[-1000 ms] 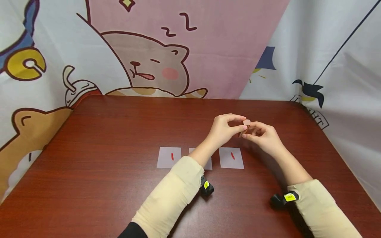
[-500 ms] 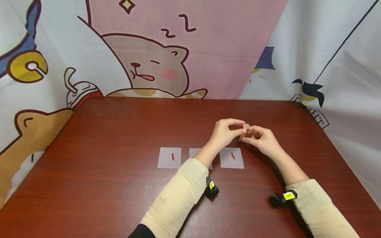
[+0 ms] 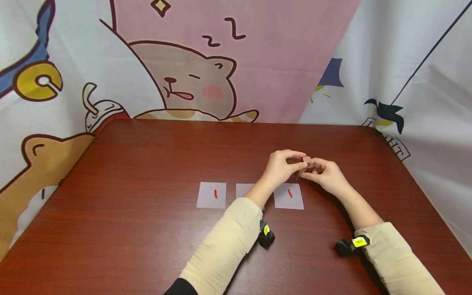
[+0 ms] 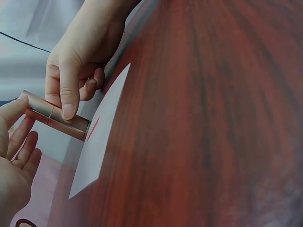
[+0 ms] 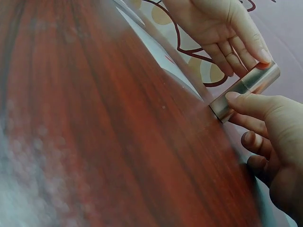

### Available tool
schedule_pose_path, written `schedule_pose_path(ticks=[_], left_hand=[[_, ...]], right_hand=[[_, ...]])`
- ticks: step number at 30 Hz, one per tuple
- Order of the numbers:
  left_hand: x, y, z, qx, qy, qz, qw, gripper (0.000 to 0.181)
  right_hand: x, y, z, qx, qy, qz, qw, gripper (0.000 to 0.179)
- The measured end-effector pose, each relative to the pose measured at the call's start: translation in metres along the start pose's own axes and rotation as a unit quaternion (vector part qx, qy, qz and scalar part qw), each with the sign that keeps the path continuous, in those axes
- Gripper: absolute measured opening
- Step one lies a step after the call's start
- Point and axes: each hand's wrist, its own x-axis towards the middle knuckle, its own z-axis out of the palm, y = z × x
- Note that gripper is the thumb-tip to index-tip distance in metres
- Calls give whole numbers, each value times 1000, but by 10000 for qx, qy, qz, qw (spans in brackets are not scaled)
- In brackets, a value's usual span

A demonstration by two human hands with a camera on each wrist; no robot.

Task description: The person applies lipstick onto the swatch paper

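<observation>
A rose-gold lipstick tube stands nearly upright between both hands, with a thin seam around its middle. My left hand pinches its upper part between thumb and fingers. Lower down, my right hand pinches the tube with thumb and forefinger, its other fingers curled loosely. In the right wrist view the lipstick's lower end is close to the tabletop; whether it touches is hard to tell. Just in front of the hands lies the right white paper square, bearing a short red stroke.
Two more white paper squares lie in the row: the left one with a red stroke, the middle one partly covered by my left forearm. All rest on a reddish-brown table. A printed cartoon curtain hangs behind the far edge.
Both hands have come slightly down and toward me with the lipstick tube, mostly in the first half second. Their pinch on it looks the same. The papers have not moved.
</observation>
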Motion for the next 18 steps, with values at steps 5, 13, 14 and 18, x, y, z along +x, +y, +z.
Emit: schedule_pose_path(ticks=[5, 13, 14, 18], left_hand=[[0, -3, 0, 81, 20, -21, 10000, 25], [0, -4, -1, 140, 20, -16, 9999, 26], [0, -4, -1, 138, 13, -36, 9999, 26], [-2, -4, -1, 83, -34, -97, 9999, 28]], right_hand=[[-1, -12, 1, -113, -75, -91, 9999, 17], [3, 3, 2, -180, -113, -100, 9997, 16], [3, 8, 2, -214, -117, -75, 9997, 17], [5, 22, 3, -448, -116, 78, 9989, 20]])
